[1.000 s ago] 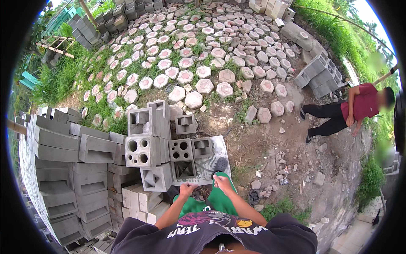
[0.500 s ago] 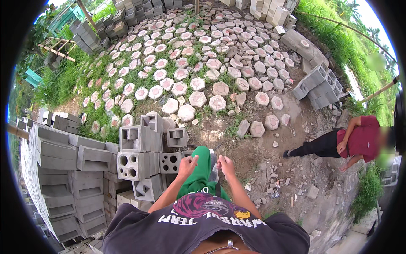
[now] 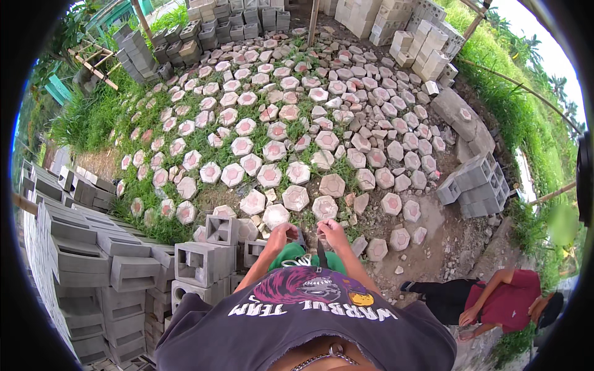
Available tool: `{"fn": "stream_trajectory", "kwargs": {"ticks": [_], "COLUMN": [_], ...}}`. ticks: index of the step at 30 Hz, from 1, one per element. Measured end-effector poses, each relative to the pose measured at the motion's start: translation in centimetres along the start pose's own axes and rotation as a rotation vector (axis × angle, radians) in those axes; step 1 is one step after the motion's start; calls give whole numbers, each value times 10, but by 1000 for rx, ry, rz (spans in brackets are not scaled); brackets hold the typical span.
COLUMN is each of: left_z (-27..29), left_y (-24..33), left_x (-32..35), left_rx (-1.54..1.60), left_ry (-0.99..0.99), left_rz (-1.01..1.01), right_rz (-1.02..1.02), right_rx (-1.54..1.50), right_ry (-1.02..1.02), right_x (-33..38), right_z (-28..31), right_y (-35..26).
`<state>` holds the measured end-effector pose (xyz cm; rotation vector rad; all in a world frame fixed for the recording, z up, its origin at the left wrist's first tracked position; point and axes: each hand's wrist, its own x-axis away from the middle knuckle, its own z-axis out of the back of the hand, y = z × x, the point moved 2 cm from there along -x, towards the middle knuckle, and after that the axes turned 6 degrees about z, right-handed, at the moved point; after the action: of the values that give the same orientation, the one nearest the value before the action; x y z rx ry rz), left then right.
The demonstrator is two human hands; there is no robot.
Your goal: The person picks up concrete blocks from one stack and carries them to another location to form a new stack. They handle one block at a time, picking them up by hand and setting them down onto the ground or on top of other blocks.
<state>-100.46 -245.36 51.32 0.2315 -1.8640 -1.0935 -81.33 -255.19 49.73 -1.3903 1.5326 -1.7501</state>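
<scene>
hands: left (image 3: 281, 235), right (image 3: 332, 233) | grip unclear | concrete block (image 3: 301, 238) hidden between, axis unclear

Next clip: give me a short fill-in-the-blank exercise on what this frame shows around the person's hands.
1. The left hand and right hand are held close together above ____ shorts.
2. The pavers on the grass ahead are ____ in shape.
3. The stacked hollow blocks stand on the person's ____ side.
4. The crouching co-worker wears a ____ shirt.

Missing words: green; hexagonal; left; red
</scene>
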Motion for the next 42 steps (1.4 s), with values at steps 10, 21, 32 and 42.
{"fn": "stream_trajectory", "kwargs": {"ticks": [10, 21, 32, 42], "left_z": [39, 61, 150, 264], "left_y": [154, 362, 537, 694], "left_x": [-164, -342, -453, -670], "left_rx": [-129, 120, 571, 533], "left_ry": [84, 365, 175, -48], "left_rz": [-159, -28, -6, -14], "right_rz": [-6, -15, -26, 65], "right_rx": [-37, 78, -129, -156], "right_ry": [-29, -155, -154, -20], "right_x": [-198, -478, -689, -918], "right_z": [-5, -16, -84, -130], "right_y": [-109, -269, -401, -480]}}
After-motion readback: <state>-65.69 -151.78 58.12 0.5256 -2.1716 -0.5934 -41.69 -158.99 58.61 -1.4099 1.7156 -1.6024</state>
